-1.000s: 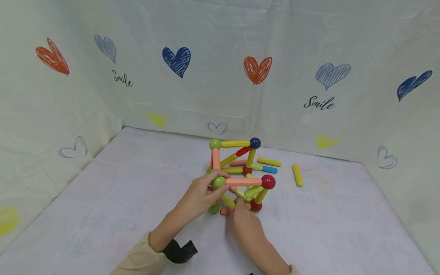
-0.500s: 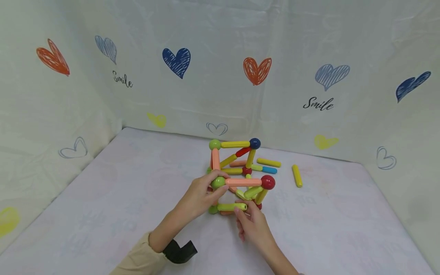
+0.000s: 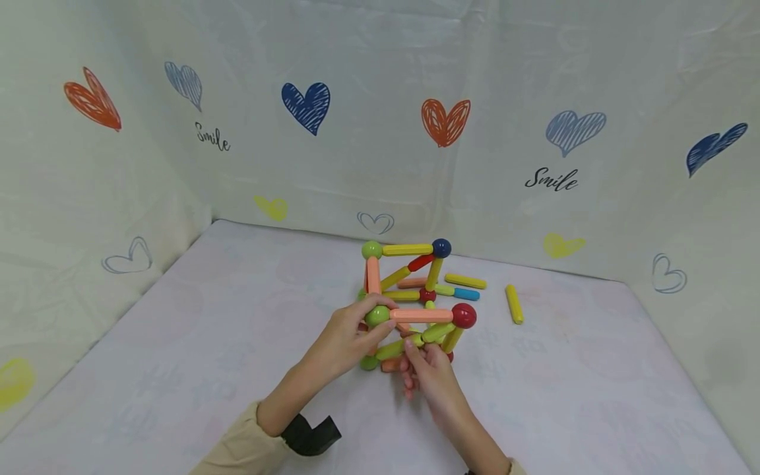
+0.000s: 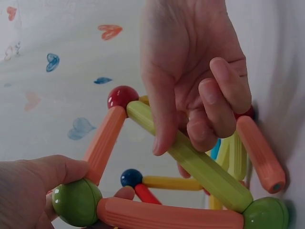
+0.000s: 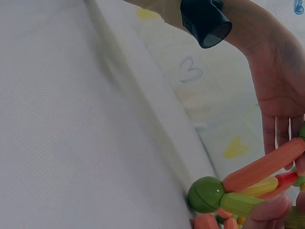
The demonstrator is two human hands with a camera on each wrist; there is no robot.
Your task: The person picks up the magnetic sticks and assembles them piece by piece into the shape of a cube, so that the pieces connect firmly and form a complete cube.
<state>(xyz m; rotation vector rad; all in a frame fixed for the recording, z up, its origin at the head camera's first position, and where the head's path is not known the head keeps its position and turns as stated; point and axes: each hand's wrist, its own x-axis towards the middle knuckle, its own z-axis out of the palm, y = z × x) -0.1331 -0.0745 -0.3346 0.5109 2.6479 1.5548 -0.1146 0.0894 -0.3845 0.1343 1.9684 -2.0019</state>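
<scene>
A frame of magnetic rods and balls stands on the table. My left hand (image 3: 341, 336) grips the green ball (image 3: 377, 316) at its upper front left corner. From there a salmon rod (image 3: 421, 316) runs to a red ball (image 3: 464, 315). With thumb and fingers, my right hand (image 3: 436, 382) pinches the lime rods where a lower one (image 3: 390, 349) meets an upper one (image 3: 438, 331). In the left wrist view these form a diagonal between the red ball (image 4: 122, 98) and the lower green ball (image 4: 266, 214). The right fingers hide the join there.
Behind the frame lie a yellow rod (image 3: 466, 281) and a blue rod (image 3: 466, 293) end to end with a lime one. Another yellow rod (image 3: 514, 304) lies farther right. A salmon rod (image 4: 261, 155) extends from the lower red ball, its near end free.
My right hand has brought a lime rod onto the lower green ball, then swung its free end up to the upper lime rod. The left hand has stayed on its ball.
</scene>
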